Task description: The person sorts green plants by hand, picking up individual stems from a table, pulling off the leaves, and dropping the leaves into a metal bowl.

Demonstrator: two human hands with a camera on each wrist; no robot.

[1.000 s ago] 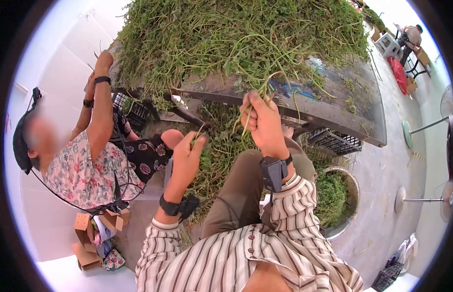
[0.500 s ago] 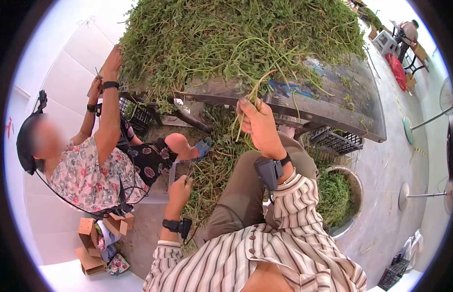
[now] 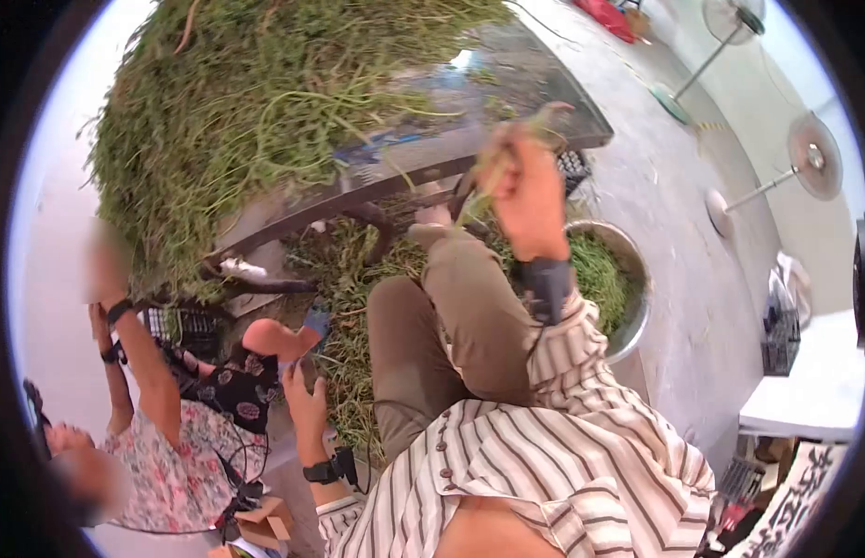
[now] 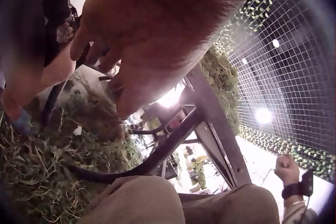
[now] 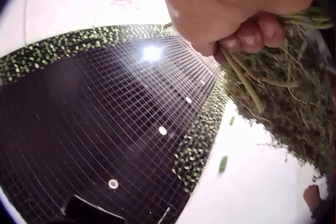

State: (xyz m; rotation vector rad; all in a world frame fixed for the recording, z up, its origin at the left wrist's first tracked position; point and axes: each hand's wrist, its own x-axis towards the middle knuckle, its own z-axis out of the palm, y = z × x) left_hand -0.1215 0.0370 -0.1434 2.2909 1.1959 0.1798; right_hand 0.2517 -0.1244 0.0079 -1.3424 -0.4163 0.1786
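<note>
In the head view my right hand (image 3: 530,195) is raised to the right of the table, blurred by motion. Its fingers curl round a small bunch of green stems (image 5: 247,85), whose cut-looking ends poke out below the fist in the right wrist view. My left hand (image 3: 306,400) hangs low beside my left knee, its fingers loosely bent with nothing seen between them. A big heap of leafy green plants (image 3: 237,112) covers most of the dark table (image 3: 534,79). More greens (image 4: 58,176) lie on the floor under it.
A round metal basin (image 3: 645,288) holding greens stands right of my knees. Another person (image 3: 186,456) sits at the left, arms up by the heap. Black crates (image 3: 186,325), a standing fan (image 3: 812,156) and a cardboard box (image 3: 263,525) are around.
My head view has swung to the right, so the heap sits further left. My right hand has carried the stems away from the table edge toward the basin side. The left hand has dropped lower.
</note>
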